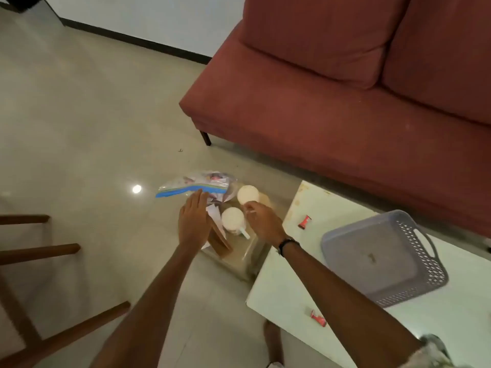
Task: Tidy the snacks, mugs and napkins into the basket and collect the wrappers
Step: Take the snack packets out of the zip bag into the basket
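Two white mugs stand in a clear plastic box [240, 261] on the floor beside the table. My right hand [263, 221] pinches the handle of the far mug [248, 194]. The near mug [233, 219] stands with its handle pointing toward me. My left hand [194, 224] is flat with straight fingers, its tips on a clear zip bag [196, 185] with a blue strip. White napkins [215, 212] and a brown packet [220, 243] lie beside that hand. The grey basket [425, 251] stands on the white table [287, 293]. Two red wrappers [304, 222] [318, 318] lie on the table.
A red sofa [332, 107] runs behind the table and the box. Wooden chair rails [39, 251] stick out at the left. The tiled floor [93, 123] stretches to the far wall.
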`<state>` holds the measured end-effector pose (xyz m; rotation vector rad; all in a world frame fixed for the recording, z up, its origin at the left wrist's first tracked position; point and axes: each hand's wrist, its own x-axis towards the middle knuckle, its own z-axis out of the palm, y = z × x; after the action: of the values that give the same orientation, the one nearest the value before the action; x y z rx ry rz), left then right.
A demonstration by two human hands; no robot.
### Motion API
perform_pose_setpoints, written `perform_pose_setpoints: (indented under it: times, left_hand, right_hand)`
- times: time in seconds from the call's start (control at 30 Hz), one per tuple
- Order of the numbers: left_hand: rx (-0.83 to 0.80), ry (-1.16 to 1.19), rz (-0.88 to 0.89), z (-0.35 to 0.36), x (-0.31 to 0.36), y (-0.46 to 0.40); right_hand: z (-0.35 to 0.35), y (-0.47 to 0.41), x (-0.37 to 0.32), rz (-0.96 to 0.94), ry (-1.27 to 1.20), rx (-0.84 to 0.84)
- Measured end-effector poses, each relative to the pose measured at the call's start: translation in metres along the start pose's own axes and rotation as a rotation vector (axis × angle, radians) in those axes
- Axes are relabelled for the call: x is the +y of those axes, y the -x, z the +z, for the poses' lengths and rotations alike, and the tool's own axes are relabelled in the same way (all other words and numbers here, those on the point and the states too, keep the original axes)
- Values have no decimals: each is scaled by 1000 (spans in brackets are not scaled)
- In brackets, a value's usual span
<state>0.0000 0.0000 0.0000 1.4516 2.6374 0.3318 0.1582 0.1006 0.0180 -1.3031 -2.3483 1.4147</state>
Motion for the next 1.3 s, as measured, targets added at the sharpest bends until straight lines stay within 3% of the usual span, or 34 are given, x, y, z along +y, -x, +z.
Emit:
perform_pose_setpoints:
  times: [0.37, 0.7, 0.9, 1.1, 1.17, 1.3]
  left_hand:
    - [-11, -148, 130, 33, -66, -77]
    - [143, -71, 251, -24, -55, -126]
    - [111, -54, 525, -97, -18, -149]
    - [-184, 10, 702, -152, 57, -132]
    - [-206, 23, 792, -158, 91, -118]
    - [-184, 195, 701, -152, 166, -57]
  right_hand:
    - [68, -100, -20, -181, 288, 89]
    - [40, -110, -53, -363, 292, 209]
    - [-22, -77, -90, -297, 164, 309]
    - [-94, 2, -79, -114, -285, 140]
    - [-116, 36, -70, -38, -433, 122]
    - [-153, 103, -37, 118, -650, 155]
